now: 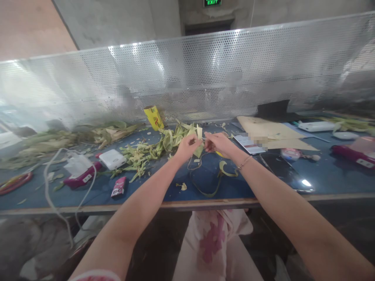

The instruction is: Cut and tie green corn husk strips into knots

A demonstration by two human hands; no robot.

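Over the middle of the blue table my left hand is closed in a pinch on a pale green leaf strip, whose end sticks up past the fingertips. Close on its right, my right hand has its fingers pressed together at the same spot. A thin greyish thing shows at its fingertips, too small to name. Below the hands, a thin green cord-like strand loops on the table. Behind my left hand lies a heap of wilted green leaves.
A perforated metal screen stands along the back. Leftward are a yellow packet, a white box, a small pink box and a white cable. Brown paper sheets and a dark phone lie to the right.
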